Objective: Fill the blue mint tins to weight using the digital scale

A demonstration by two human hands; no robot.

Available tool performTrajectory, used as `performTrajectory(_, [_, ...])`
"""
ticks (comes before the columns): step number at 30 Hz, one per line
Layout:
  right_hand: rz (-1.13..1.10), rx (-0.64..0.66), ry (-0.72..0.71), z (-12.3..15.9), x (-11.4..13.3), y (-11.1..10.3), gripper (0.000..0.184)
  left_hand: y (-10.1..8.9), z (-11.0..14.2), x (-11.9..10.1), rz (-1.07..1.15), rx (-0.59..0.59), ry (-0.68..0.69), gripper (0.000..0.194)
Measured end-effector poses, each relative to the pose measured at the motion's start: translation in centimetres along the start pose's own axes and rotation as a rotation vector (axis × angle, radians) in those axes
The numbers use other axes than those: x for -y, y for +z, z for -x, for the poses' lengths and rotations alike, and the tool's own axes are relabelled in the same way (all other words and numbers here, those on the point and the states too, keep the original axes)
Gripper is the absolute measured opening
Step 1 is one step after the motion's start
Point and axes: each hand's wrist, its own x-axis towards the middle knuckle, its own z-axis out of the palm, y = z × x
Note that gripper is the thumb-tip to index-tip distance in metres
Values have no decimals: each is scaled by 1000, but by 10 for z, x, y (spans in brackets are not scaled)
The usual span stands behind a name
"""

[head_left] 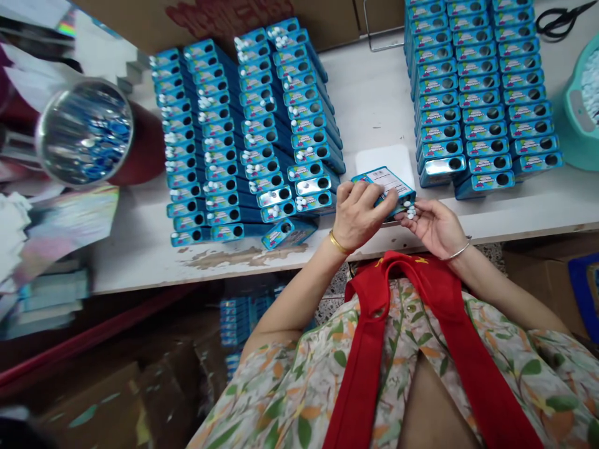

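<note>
My left hand (359,215) is wrapped around a blue box (390,181), which lies tilted with its white printed label upward. Several small white balls (410,210) sit in a cluster at the box's right end, by the fingertips of my right hand (437,228). Those fingers are pinched around the balls and close to the end of the box. A white pad (384,159) lies partly beneath the box. To the left of my left hand, one blue box (287,233) leans askew at the front of the rows.
Rows of blue boxes (219,149) with round holes and white balls stand left. More holed boxes (484,112) stand right. A teal tub (578,106) of white balls and black scissors (564,24) are far right. A metal pot (84,134) and cardboard (318,22) are also on the table (374,93).
</note>
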Motion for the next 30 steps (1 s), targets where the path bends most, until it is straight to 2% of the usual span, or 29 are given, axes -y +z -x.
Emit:
performTrajectory(3, [45, 3, -34, 0, 1, 3, 11, 1, 0, -1, 25, 28, -10, 24])
performTrajectory(7, [90, -34, -27, 0, 1, 1, 10, 0, -3, -2, -1, 39, 44, 25])
performTrajectory(10, [85, -28, -30, 2, 1, -10, 10, 4, -6, -3, 4, 15, 52, 24])
performTrajectory(12, [79, -48, -34, 7, 1, -23, 14, 10, -11, -5, 75, 5, 21, 31])
performTrajectory(15, [78, -145, -57, 17, -2, -47, 18, 25, -22, -15, 235, -3, -4, 43])
performTrajectory(18, [56, -255, -57, 26, -10, -70, 16, 47, -38, -31, 345, -4, 18, 44])
performTrajectory(22, [29, -288, -31, 30, -19, -91, 20, 82, -56, -49, 298, 18, -62, 45])
performTrajectory(25, [40, -284, -36, 30, -22, -99, 24, 97, -64, -57, 232, 70, -121, 49])
performTrajectory(27, [71, -287, -52, 28, -23, -102, 27, 94, -62, -57, 204, 90, -132, 55])
performTrajectory(30, [128, -266, -74, 24, -23, -107, 28, 66, -46, -41, 151, 75, -149, 62])
